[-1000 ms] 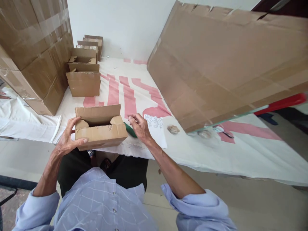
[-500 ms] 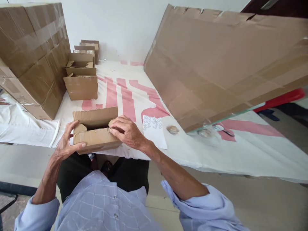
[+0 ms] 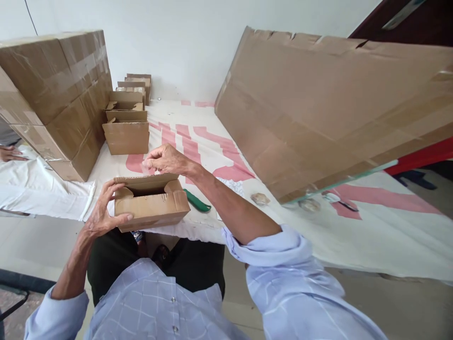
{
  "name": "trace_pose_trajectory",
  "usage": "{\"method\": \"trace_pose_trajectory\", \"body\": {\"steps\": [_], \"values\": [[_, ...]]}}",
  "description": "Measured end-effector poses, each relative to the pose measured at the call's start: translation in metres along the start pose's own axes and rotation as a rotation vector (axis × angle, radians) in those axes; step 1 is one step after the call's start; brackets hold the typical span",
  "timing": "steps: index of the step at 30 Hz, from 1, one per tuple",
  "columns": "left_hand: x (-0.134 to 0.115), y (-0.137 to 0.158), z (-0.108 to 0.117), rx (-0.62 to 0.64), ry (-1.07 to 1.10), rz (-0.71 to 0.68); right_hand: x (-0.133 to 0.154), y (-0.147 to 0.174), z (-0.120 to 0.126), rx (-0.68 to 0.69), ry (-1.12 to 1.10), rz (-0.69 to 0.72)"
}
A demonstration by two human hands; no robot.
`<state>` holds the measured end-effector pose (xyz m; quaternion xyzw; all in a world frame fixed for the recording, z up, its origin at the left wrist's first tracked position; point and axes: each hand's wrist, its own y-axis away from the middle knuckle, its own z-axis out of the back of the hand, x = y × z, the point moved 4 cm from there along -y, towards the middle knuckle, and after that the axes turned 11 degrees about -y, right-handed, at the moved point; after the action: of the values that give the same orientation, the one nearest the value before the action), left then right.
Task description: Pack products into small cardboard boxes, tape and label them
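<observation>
A small open cardboard box [image 3: 152, 208] stands at the front edge of the cloth-covered table, its back flap raised and its inside dark. My left hand [image 3: 106, 208] grips the box's left end, the thumb on the front face and the fingers at the back corner. Above the raised back flap is my right hand [image 3: 166, 159], its fingertips pinched together. Something small and pale may be between them, but I cannot make it out. A smooth green curved object [image 3: 198, 200] lies just right of the box. My right forearm partly covers a printed paper sheet [image 3: 231, 186].
Taped cartons [image 3: 63, 104] are stacked at the left, with several open small boxes [image 3: 127, 137] in a row beside them. A large cardboard panel [image 3: 318, 118] leans at the right. Small clear packets [image 3: 260, 199] lie near its base. Another person's hand [image 3: 12, 153] shows far left.
My right hand has left the box's right end and moved up and left, behind the back flap. The green object is now uncovered. My left hand stays on the box; the view has shifted slightly.
</observation>
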<state>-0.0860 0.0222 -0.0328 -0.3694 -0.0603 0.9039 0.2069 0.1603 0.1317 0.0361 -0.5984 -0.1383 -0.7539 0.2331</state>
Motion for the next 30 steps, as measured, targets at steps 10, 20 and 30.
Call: {"method": "trace_pose_trajectory", "body": {"steps": [10, 20, 30], "values": [[-0.006, -0.003, 0.003, -0.030, -0.013, -0.055, 0.000, 0.009, 0.014, 0.050, -0.156, 0.011], [-0.004, -0.005, 0.002, -0.024, -0.010, -0.035, -0.001, 0.033, -0.008, 0.147, 0.087, 0.196], [-0.002, -0.004, 0.005, -0.035, -0.060, -0.112, -0.007, 0.014, -0.009, -0.038, -0.151, 0.086]]}}
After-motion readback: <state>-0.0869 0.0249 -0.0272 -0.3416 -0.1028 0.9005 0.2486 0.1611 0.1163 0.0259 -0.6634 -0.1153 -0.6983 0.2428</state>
